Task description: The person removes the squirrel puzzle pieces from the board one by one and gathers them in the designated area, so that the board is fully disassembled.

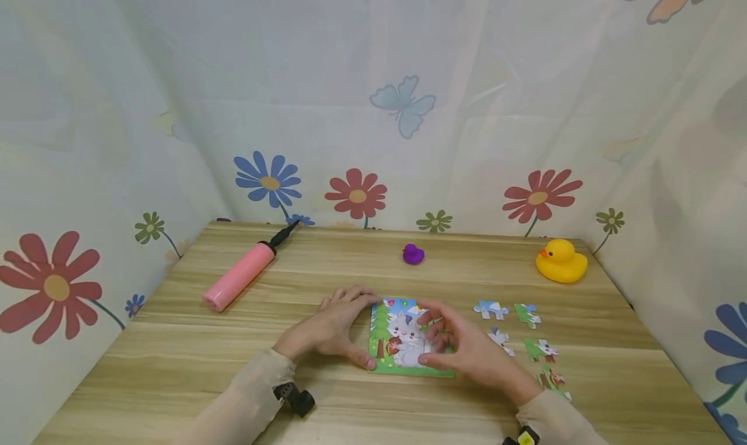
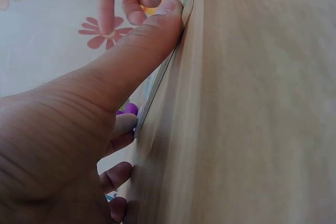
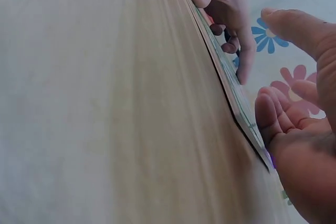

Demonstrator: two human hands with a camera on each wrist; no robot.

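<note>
A jigsaw puzzle (image 1: 382, 351) of a grey-and-white cartoon animal, with green trees and grass, lies flat on the table between my hands. My left hand (image 1: 332, 325) spans its left side: the thumb touches the lower left corner and a finger rests by the upper left one. In the left wrist view, the left thumb (image 2: 142, 40) lies straight against the edge. Over the puzzle's right side is my right hand (image 1: 461, 348), loosely bent, thumb apart from the fingers, and no piece shows between them. It hides part of the picture. Several loose puzzle pieces (image 1: 491, 310) lie to its right.
A pink hand pump (image 1: 242, 276) with a black nozzle lies at the left on the wooden table (image 1: 175, 367). Toward the back sits a small purple duck (image 1: 414, 255); a larger yellow duck (image 1: 562, 261) stands at the back right. Flowered curtains (image 1: 327, 108) surround the table.
</note>
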